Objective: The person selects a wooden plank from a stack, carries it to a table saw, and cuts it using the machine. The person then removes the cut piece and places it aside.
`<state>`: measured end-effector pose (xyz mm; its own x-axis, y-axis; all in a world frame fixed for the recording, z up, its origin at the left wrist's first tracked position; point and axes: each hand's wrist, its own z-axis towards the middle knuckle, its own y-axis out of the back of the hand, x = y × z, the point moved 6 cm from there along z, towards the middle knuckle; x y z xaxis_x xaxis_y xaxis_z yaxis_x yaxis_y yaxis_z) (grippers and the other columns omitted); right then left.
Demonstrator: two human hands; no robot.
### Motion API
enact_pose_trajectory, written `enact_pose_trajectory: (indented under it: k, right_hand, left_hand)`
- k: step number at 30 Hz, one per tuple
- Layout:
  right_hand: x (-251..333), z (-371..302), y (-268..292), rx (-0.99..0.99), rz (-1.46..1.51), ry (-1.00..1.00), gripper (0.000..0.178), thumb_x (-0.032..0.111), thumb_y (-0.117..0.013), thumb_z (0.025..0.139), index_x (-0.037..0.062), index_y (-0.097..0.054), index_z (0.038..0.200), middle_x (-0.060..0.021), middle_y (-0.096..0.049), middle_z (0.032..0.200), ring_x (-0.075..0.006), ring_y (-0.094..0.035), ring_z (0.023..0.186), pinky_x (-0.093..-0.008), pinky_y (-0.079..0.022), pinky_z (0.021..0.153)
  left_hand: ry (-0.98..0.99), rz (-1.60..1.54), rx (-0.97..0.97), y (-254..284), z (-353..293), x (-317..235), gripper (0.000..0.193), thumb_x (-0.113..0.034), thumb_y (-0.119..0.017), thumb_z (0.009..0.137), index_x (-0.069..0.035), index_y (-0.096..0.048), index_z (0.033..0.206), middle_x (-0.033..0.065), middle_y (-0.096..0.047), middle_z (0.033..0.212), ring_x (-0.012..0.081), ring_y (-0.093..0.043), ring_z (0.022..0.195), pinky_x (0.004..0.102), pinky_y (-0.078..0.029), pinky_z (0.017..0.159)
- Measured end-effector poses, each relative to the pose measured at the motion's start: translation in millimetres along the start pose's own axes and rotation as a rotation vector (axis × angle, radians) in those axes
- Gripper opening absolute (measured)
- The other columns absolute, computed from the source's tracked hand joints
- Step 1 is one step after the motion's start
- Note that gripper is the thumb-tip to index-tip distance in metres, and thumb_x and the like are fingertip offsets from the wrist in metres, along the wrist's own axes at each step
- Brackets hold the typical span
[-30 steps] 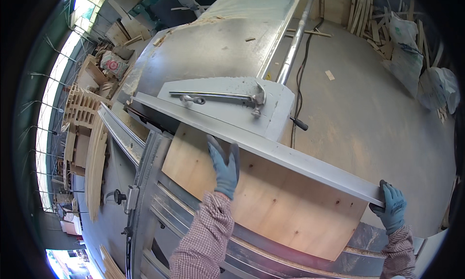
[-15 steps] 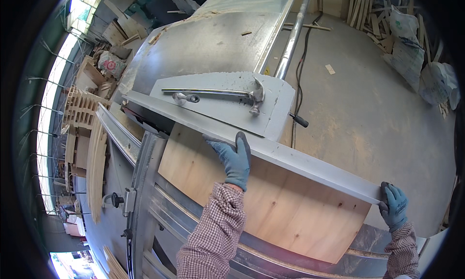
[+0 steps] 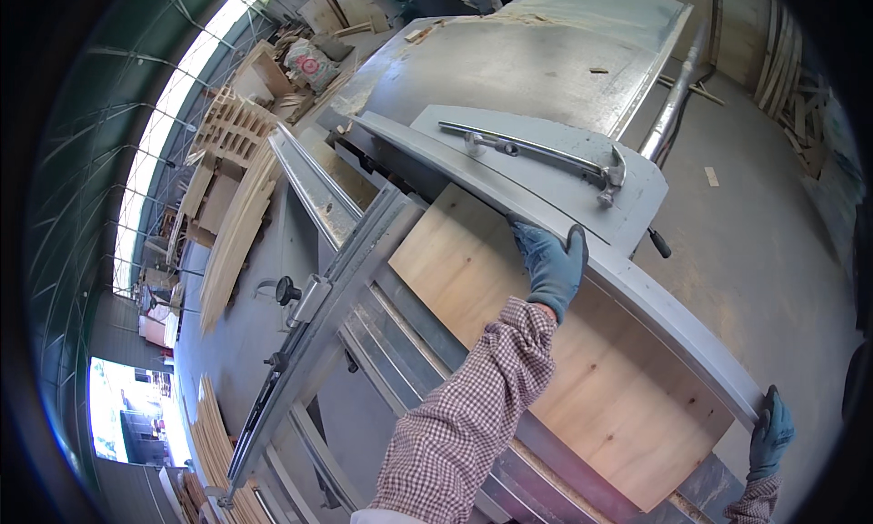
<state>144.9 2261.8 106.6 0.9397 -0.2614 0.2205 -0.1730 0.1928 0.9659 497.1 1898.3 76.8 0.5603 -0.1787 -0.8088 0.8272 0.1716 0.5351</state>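
Note:
My left hand point(image 3: 551, 267), in a blue-grey glove, rests at the near edge of a long grey metal fence point(image 3: 655, 295), its fingers stretched out and apart. The thumb lies against the fence top; the fingertips are by the edge of a plywood panel point(image 3: 627, 392). Gloved as well, my right hand point(image 3: 771, 436) is closed round the fence's right end. The panel lies flat on the slatted metal machine table, along the fence. Beyond it, a claw hammer point(image 3: 546, 157) lies on a grey plate point(image 3: 627, 196), with a small metal clamp handle point(image 3: 491, 145) beside it.
A broad metal tabletop point(image 3: 509, 65) with sawdust stretches behind the plate. To the left runs a metal rail point(image 3: 318, 192) and a frame with a black knob point(image 3: 287, 291). Stacked timber point(image 3: 232, 242) and a white sack point(image 3: 311, 65) stand farther left. A black-handled lever point(image 3: 658, 243) sticks out at right.
The view has swung left, so the machine, panel and both hands appear farther right and lower. Both hands remain at the fence; no change in their hold is visible.

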Motion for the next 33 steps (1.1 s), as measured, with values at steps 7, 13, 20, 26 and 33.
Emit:
enact_pose_trajectory:
  k: [7, 13, 20, 26, 33]
  right_hand:
    - [-15.3, -6.9, -40.4, 0.012, 0.149, -0.043, 0.033, 0.015, -0.039, 0.092, -0.0005, -0.054, 0.117, -0.0173, -0.06, 0.109, -0.0327, -0.059, 0.092, -0.037, -0.047, 0.081]
    - [-7.3, -1.5, -5.6, -0.122, -0.018, 0.074, 0.028, 0.01, -0.043, 0.09, -0.0007, -0.056, 0.111, -0.0167, -0.061, 0.107, -0.0332, -0.059, 0.092, -0.0375, -0.048, 0.079]
    - [-26.1, -10.2, -46.7, -0.011, 0.087, -0.079, 0.026, 0.011, -0.042, 0.09, -0.0005, -0.058, 0.107, -0.0178, -0.061, 0.105, -0.0336, -0.059, 0.093, -0.0382, -0.047, 0.081]
    - [-18.6, 2.2, 0.7, -0.083, 0.128, -0.077, 0.031, 0.013, -0.039, 0.088, -0.0008, -0.058, 0.109, -0.0174, -0.062, 0.104, -0.0333, -0.06, 0.094, -0.0383, -0.046, 0.083]
    - [-44.3, -15.0, -62.5, -0.072, 0.082, -0.094, 0.031, 0.012, -0.04, 0.087, 0.0, -0.059, 0.109, -0.0171, -0.062, 0.104, -0.0335, -0.059, 0.094, -0.0391, -0.045, 0.085]
  left_hand:
    - [-0.051, 0.026, -0.011, -4.2, -7.3, -6.3, 0.1, -0.034, -0.06, 0.08, 0.022, 0.007, 0.13, 0.0396, -0.003, 0.138, 0.0456, -0.005, 0.133, 0.0444, -0.004, 0.11]
    - [0.003, -0.059, 0.016, -6.0, 1.1, 1.2, 0.098, -0.033, -0.059, 0.082, 0.021, 0.007, 0.13, 0.0396, -0.002, 0.139, 0.0449, -0.003, 0.133, 0.0433, -0.003, 0.111]
    - [-0.067, 0.09, -0.019, -9.3, -6.5, -4.9, 0.099, -0.028, -0.062, 0.081, 0.017, 0.009, 0.132, 0.0347, -0.004, 0.141, 0.0386, -0.009, 0.134, 0.038, -0.007, 0.11]
    - [0.025, -0.052, 0.031, -8.8, 0.9, 3.7, 0.096, -0.026, -0.06, 0.083, 0.017, 0.011, 0.132, 0.0327, 0.001, 0.143, 0.0352, -0.003, 0.136, 0.0344, -0.003, 0.111]
    - [-0.103, 0.022, 0.008, -11.0, -7.1, -6.8, 0.1, -0.031, -0.061, 0.08, 0.022, 0.008, 0.129, 0.0402, 0.0, 0.138, 0.047, -0.002, 0.132, 0.0462, -0.004, 0.11]
